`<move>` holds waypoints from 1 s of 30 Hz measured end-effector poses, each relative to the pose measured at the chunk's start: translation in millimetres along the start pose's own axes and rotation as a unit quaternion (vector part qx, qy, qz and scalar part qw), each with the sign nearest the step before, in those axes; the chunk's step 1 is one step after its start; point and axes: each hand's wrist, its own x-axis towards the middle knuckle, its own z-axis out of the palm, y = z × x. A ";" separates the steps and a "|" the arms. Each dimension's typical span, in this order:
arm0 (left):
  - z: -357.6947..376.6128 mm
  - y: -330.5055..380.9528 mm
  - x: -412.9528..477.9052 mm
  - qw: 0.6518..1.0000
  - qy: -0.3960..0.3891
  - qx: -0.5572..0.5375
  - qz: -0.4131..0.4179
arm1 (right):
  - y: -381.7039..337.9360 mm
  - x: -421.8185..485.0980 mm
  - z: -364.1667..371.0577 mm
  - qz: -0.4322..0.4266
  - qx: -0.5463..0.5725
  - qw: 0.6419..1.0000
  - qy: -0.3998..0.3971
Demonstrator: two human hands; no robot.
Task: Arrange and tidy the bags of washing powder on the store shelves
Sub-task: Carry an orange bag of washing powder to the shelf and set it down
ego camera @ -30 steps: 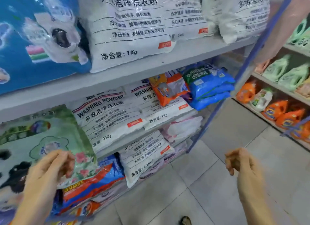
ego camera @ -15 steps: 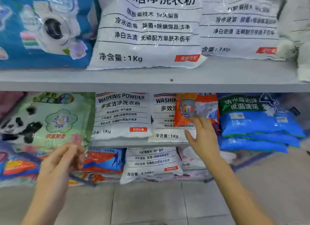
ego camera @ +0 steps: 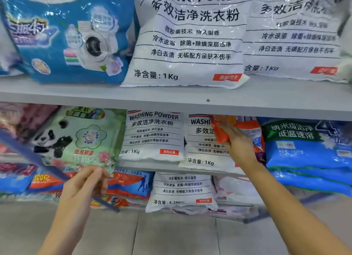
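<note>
Upper shelf (ego camera: 171, 96), front edge, left to right:
- a blue bag (ego camera: 57, 45) printed with a washing machine, brand text blurred
- a white bag (ego camera: 186, 41) marked "WASHING POWDER", "多效洁净洗衣粉", "净含量:1Kg", with a red tag at its lower right
- a second white bag (ego camera: 293, 35) of the same print, overlapped by the first

Middle shelf, left to right:
- a green panda bag (ego camera: 80, 140) reading "低泡易漂", leaning over the front edge
- a white 1Kg bag (ego camera: 152, 136), "WASHING POWDER"
- a half-covered white 1Kg bag (ego camera: 202, 155) showing only "WASHI"
- an orange bag (ego camera: 245, 129) lying across its right side, label unreadable
- a stack of blue bags (ego camera: 304, 152) towards the right end, headed in green "纳米级洁净 低温速溶"

Bottom shelf:
- a white bag (ego camera: 182, 192) marked "净含量:4.28Kg" hangs over the front edge
- orange-and-blue bags (ego camera: 129, 184) lie to its left

Right hand (ego camera: 238, 142): takes the orange bag at its left edge, with the fingers laid over the front and the thumb hidden behind the corner.

Left hand (ego camera: 85, 184): fingers curled at the lower right corner of the panda bag and touching it. Whether they pinch the seam cannot be told
</note>
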 end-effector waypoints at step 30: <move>22.2 52.4 38.1 0.974 -0.175 -0.139 -0.035 | -154.4 -5.9 -127.5 0.145 0.578 0.799 -0.081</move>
